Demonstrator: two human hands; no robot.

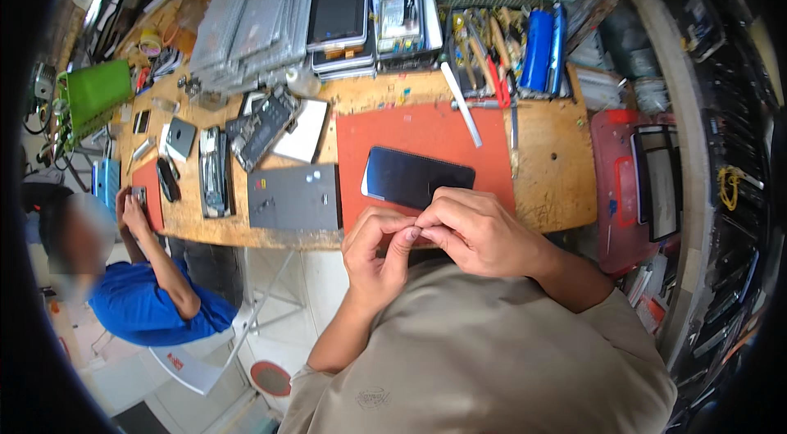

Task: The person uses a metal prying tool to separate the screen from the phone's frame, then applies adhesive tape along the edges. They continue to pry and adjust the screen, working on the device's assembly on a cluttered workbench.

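Observation:
My left hand (pixel 377 254) and my right hand (pixel 474 229) meet fingertip to fingertip in front of my body, by the near edge of the workbench. Both are closed in a pinch; whatever lies between the fingertips is too small to make out. Just beyond them a smartphone (pixel 416 177) with a dark, glossy face lies flat on a red-orange work mat (pixel 385 127). A pale strip shows along the phone's left end. My right fingers overlap its near right corner in the picture; I cannot tell whether they touch it.
A white stick (pixel 461 104) and a thin metal tool (pixel 515 143) lie near the mat's right side. Left of it sit a dark grey pad (pixel 295 198) and disassembled devices (pixel 264 127). Hand tools (pixel 492 40) fill a tray behind. A person in blue (pixel 156 303) works at the left.

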